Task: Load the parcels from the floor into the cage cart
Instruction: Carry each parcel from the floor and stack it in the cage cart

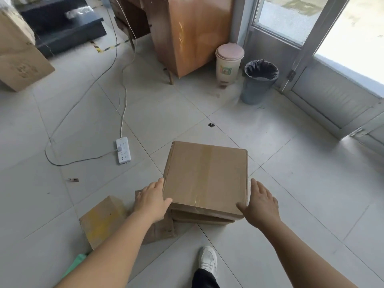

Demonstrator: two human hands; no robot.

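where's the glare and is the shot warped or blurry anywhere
Head view: daylight through the glass door blows out the upper right, and a soft sheen marks the wooden cabinet; the wide lens bends the door frame and floor-tile lines; the top parcel and both hands, left and right, look reasonably sharp.

No text, brand or number can be read anywhere. The large cardboard box (pixel 18 65) at the far left edge of the floor carries faint dark print on its side, too blurred to make out. The pink-lidded bin (pixel 227 64) beside the wooden cabinet bears a small green and yellow label on its front, and its wording cannot be told.
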